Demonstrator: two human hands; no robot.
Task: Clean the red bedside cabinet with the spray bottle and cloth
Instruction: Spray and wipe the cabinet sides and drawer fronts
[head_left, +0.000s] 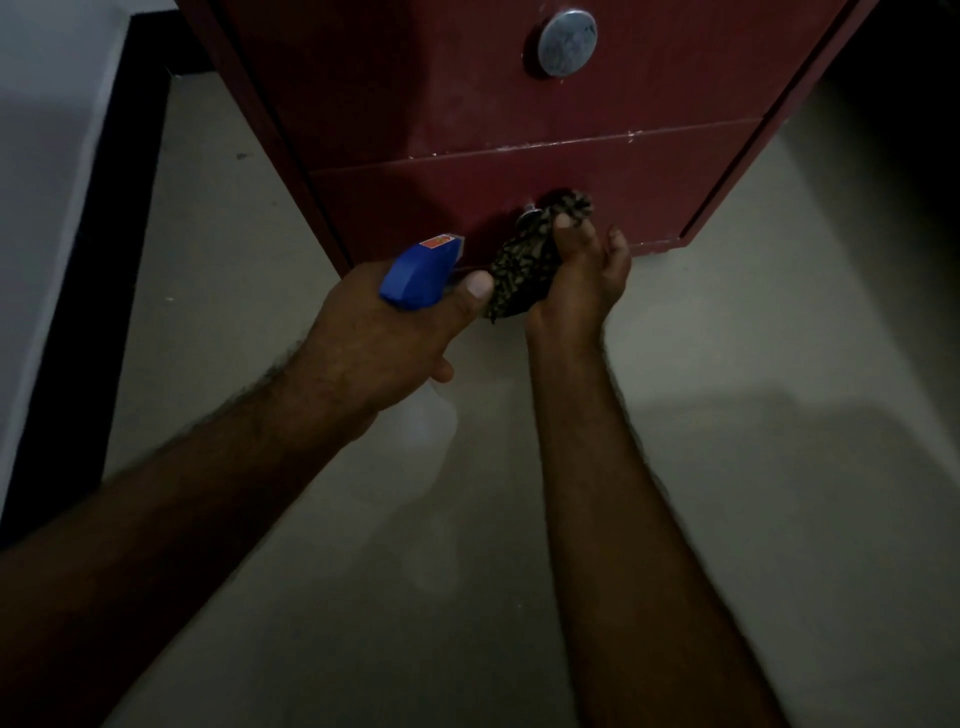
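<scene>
Rubbing lower knob (531, 210) with cloth (519, 270) in right hand (576, 280)

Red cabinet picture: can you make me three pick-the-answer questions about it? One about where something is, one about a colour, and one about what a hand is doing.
1. Where is the cloth?
A. on the floor
B. at the lower knob
C. over the upper knob

2. What colour is the top of the bottle?
A. blue
B. green
C. yellow

3. What is the left hand doing?
A. hanging empty
B. lying flat on the floor
C. holding the bottle

Answers:
1 B: the right hand holds the cloth up against that knob.
2 A: the top sticking out of the hand is plainly blue.
3 C: its fingers and thumb curl round the bottle.
</scene>
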